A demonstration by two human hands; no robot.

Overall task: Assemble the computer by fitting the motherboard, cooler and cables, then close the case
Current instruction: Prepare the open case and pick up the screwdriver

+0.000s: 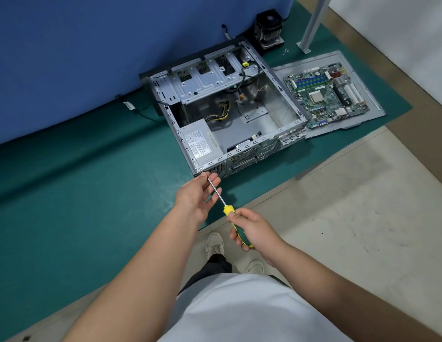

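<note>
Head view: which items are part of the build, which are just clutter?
Job: case, motherboard on side panel, cooler, loose screws, screwdriver in right hand, left hand at its shaft.
Clutter: metal post, tagged cable.

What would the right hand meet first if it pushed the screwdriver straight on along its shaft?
Probably the near-left corner of the case, beside the power supply; the tip sits at the left hand's fingers, so depth is unclear.
</note>
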